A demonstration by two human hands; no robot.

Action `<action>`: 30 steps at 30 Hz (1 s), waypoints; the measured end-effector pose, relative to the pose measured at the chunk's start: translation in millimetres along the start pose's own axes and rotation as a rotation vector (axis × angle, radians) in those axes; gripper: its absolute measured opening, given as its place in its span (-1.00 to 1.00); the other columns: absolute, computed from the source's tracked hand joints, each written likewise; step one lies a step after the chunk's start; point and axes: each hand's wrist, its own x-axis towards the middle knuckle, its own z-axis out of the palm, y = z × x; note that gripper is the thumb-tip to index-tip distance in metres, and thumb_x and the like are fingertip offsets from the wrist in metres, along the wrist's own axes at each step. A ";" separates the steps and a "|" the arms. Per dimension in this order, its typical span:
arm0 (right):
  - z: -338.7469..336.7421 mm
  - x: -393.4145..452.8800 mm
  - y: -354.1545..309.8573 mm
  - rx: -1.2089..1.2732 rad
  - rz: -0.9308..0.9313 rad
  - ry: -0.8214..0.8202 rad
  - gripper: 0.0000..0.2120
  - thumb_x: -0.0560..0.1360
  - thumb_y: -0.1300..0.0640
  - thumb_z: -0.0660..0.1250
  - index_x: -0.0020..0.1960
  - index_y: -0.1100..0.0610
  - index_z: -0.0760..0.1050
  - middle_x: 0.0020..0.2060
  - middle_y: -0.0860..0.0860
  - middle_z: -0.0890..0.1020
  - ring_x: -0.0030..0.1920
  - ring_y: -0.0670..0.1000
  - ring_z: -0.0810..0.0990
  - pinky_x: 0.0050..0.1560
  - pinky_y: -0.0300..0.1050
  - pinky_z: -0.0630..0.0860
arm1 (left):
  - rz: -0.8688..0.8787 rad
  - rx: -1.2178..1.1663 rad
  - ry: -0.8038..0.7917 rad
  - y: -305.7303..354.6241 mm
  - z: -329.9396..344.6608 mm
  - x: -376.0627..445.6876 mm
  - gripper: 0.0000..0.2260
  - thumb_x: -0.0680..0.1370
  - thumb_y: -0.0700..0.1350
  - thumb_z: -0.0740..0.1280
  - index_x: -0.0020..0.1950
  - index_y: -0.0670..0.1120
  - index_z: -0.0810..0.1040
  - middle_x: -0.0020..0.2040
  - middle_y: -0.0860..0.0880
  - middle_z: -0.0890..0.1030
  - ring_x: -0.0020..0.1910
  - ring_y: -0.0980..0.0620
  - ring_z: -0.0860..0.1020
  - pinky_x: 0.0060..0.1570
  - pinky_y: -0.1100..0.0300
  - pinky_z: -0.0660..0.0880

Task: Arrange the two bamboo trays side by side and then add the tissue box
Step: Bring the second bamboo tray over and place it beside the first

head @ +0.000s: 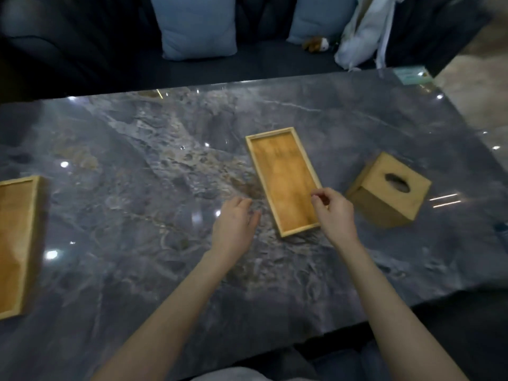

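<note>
Nothing looks arranged yet: the far tray (16, 243) lies well left of the middle tray (283, 180), the tissue box (390, 193) just right, both hands (233, 221) (334, 213) empty, loosely open.

Table (154, 166): dark grey veined stone, apparently marble, polished to a high gloss that mirrors ceiling lights as bright spots. Central tray (284, 180): pale bamboo rim, smooth, with a warmer amber floor of slight satin sheen. Second tray (16, 243), at the left edge: the same bamboo, same finish. Tissue box (389, 192): matt, light bamboo panels, smooth, with an oval slot in the top. Cushions (196, 24): soft, matt blue-grey cloth. Pale bag (362, 34): limp woven cloth with cloth straps. Sofa (82, 45): dark, matt upholstery.
</note>
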 end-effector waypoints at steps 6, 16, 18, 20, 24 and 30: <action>0.2 29.0 57.2 -0.126 0.048 -0.086 -0.74 0.47 0.22 0.25 0.13 0.26 0.49 0.04 0.26 0.59 0.09 0.25 0.53 0.11 0.05 0.46 | -0.155 -0.073 -0.105 23.9 57.5 14.3 -0.70 0.51 -0.12 0.28 0.16 -0.27 0.47 0.13 -0.24 0.50 0.16 -0.18 0.45 0.14 0.08 0.36; 11.9 48.5 68.9 -0.110 0.083 -0.314 -0.63 0.51 0.25 0.18 0.31 0.23 0.38 0.21 0.22 0.45 0.21 0.21 0.44 0.22 -0.04 0.37 | -0.444 -0.129 -0.100 32.6 86.7 25.3 -0.65 0.47 -0.17 0.30 0.23 -0.24 0.41 0.24 -0.24 0.38 0.16 -0.22 0.45 0.24 -0.05 0.40; 13.1 48.0 68.7 -0.080 0.096 -0.297 -0.64 0.50 0.29 0.18 0.29 0.23 0.41 0.20 0.23 0.46 0.20 0.20 0.46 0.21 -0.07 0.37 | -0.440 -0.087 -0.111 32.7 87.2 25.1 -0.62 0.49 -0.16 0.28 0.27 -0.24 0.37 0.26 -0.23 0.36 0.17 -0.22 0.44 0.24 -0.05 0.40; 12.6 47.7 68.8 -0.056 0.101 -0.289 -0.65 0.50 0.30 0.17 0.28 0.23 0.44 0.19 0.23 0.47 0.19 0.19 0.47 0.20 -0.09 0.37 | -0.426 -0.068 -0.130 32.1 86.6 24.5 -0.61 0.49 -0.16 0.27 0.29 -0.23 0.35 0.27 -0.22 0.35 0.17 -0.22 0.44 0.24 -0.03 0.41; 8.5 47.4 68.4 -0.033 0.094 -0.308 -0.68 0.50 0.26 0.18 0.23 0.18 0.49 0.15 0.21 0.52 0.16 0.17 0.49 0.08 -0.17 0.35 | -0.427 -0.133 -0.137 28.7 80.1 25.4 -0.66 0.48 -0.22 0.27 0.25 -0.21 0.42 0.23 -0.21 0.37 0.11 -0.18 0.47 0.22 0.05 0.42; -2.3 47.1 53.7 0.124 0.145 -0.354 -0.68 0.45 0.32 0.26 0.19 0.18 0.53 0.13 0.12 0.62 0.16 0.10 0.54 0.11 -0.16 0.39 | -0.428 -0.331 -0.131 21.9 55.5 24.1 -0.68 0.41 -0.30 0.28 0.15 -0.12 0.54 0.04 -0.16 0.64 0.04 -0.12 0.58 -0.03 0.15 0.47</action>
